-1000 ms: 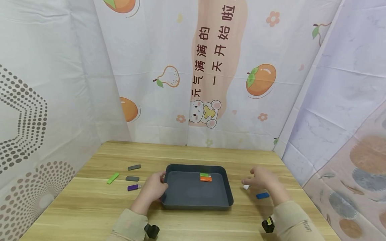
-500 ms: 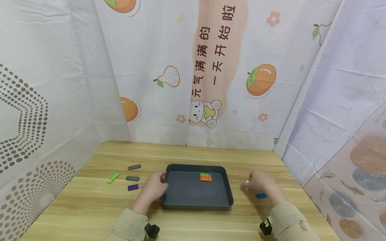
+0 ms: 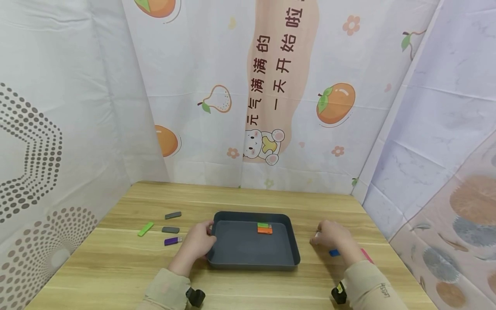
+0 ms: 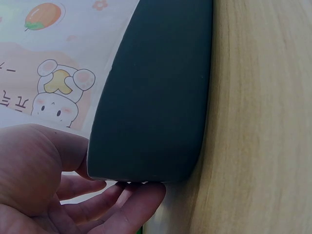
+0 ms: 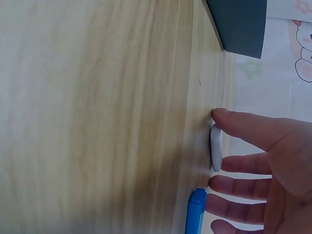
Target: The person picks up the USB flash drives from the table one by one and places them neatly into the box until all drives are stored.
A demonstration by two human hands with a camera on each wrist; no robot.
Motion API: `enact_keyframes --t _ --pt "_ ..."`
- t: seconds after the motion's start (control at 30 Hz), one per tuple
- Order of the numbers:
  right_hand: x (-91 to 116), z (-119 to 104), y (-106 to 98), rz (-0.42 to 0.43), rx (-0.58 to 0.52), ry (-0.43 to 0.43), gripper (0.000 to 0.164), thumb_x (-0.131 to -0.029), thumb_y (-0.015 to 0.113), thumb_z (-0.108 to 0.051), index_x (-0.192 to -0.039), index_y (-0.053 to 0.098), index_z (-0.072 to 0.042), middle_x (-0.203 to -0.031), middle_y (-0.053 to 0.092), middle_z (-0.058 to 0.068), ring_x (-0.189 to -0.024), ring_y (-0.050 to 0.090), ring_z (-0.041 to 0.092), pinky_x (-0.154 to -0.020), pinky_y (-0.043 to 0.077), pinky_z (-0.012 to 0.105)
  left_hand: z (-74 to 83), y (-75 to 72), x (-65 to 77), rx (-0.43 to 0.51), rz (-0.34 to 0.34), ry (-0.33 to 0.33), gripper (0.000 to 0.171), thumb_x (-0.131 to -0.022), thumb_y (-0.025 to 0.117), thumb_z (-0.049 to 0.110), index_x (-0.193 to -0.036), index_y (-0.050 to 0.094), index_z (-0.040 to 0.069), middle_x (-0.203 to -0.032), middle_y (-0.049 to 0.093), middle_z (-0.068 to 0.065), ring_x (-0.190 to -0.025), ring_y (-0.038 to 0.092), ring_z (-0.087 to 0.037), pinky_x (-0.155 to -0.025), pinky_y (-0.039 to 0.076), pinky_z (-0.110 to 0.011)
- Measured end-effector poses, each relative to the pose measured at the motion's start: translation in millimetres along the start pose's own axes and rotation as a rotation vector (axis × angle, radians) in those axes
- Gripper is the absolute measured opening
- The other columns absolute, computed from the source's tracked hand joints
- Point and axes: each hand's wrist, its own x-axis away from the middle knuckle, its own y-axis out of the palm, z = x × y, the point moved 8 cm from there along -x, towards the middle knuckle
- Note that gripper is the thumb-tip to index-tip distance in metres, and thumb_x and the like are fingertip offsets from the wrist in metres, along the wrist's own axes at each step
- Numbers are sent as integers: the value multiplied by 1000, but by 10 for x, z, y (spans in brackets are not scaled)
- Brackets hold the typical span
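My left hand [image 3: 199,241] grips the left rim of a dark grey tray [image 3: 252,246]; in the left wrist view the thumb goes over the wall and the fingers [image 4: 139,207] are outside. A green USB stick [image 3: 263,224] and an orange USB stick [image 3: 265,230] lie in the tray near its back. To the right of the tray, my right hand [image 3: 332,236] reaches down over a white USB stick [image 5: 216,147]. That stick lies on the table between thumb and fingertips, the fingers fairly straight. A blue USB stick [image 5: 196,212] is just below those fingers.
Left of the tray lie a green stick [image 3: 145,229], two grey sticks [image 3: 170,230] and a purple USB stick [image 3: 171,241]. Something pink [image 3: 367,255] shows beside the right sleeve. Printed curtains [image 3: 201,142] enclose the wooden table [image 3: 248,198].
My right hand has come down around the white USB stick and shifted slightly left, uncovering the pink thing. My left hand and the tray have stayed put.
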Motion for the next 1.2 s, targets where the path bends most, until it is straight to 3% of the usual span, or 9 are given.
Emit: enact_keyframes --t 0.47,0.77,1.2 --pt "-46 11 43 15 3 -14 47 -77 84 -36 -111 72 -5 -109 70 18 -98 65 38 -86 51 60 1 -8 5 -6 3 -1 56 -89 65 0 -143 52 -5 -117 61 -22 -76 63 -24 -43 54 -34" --pt "-40 -36 36 2 -28 -42 50 -75 83 -20 -120 69 -3 -106 68 17 -95 63 34 -87 51 59 0 0 3 -6 0 -3 56 -89 65 1 -144 52 -5 -118 61 -23 -76 63 -24 -43 54 -34" --pt "-20 -76 14 11 -24 -77 41 -78 74 -5 -119 69 -1 -99 69 10 -90 64 31 -82 53 55 7 -4 8 -3 -3 -8 56 -89 65 1 -144 52 -4 -117 60 -22 -75 63 -24 -43 54 -34"
